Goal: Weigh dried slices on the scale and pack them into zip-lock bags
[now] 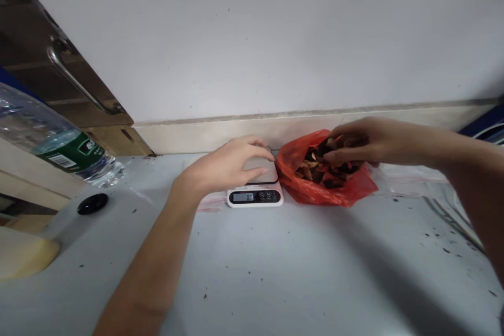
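A white digital kitchen scale (255, 198) lies by the wall, its display reading 0.0. My left hand (232, 163) is over its metal plate, fingers curved and thumb apart, with nothing seen in them. Whether the fingertips touch the plate is unclear. To the right of the scale sits an open red plastic bag (323, 194) holding dried brown and reddish leaf-like pieces (315, 170). Over the bag's mouth, my right hand (362, 142) reaches in among the pieces, with some between its thumb and fingers. Part of its fingertips is hidden by the dried pieces.
A clear water bottle (71, 142) with a green label is at the left, near a black oval object (92, 203) and a pale yellowish object (29, 254). Clear plastic (405, 181) lies right of the red bag. Dark crumbs dot the grey tabletop (275, 283). A white wall (275, 37) rises behind.
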Demonstrator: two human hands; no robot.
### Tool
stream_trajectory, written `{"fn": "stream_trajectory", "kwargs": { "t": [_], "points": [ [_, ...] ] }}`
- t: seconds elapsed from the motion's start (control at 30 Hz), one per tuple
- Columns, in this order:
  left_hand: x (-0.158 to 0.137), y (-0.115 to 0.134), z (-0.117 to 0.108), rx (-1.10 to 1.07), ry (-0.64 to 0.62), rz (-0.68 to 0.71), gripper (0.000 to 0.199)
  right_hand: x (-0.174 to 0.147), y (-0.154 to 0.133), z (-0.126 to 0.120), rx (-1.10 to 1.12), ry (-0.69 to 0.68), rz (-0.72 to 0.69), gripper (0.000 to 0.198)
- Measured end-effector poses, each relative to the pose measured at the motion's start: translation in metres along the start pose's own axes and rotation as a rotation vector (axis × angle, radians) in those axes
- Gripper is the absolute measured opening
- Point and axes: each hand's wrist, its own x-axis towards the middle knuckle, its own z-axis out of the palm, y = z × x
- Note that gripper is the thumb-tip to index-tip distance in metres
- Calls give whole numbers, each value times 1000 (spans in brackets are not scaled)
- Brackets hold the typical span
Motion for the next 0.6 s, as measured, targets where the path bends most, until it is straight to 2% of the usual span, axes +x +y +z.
{"fn": "stream_trajectory", "kwargs": {
  "t": [0.1,0.2,0.27,0.4,0.53,0.6],
  "points": [
    [-8,-11,-12,29,-29,-83,45,-2,-15,-10,164,17,-59,35],
    [-19,-24,-22,50,-103,-274,55,5,-43,-7,252,105,-152,30],
    [-25,-32,-26,68,-164,-408,61,16,-65,3,255,96,-175,23],
    [-32,-41,-30,96,-264,-568,67,41,-103,33,73,24,-180,13],
    [-33,-48,-29,76,-279,-579,70,56,-123,66,-261,37,-234,27],
    [-33,-53,-27,66,-273,-562,70,59,-127,78,-335,18,-272,33]
  ]
}}
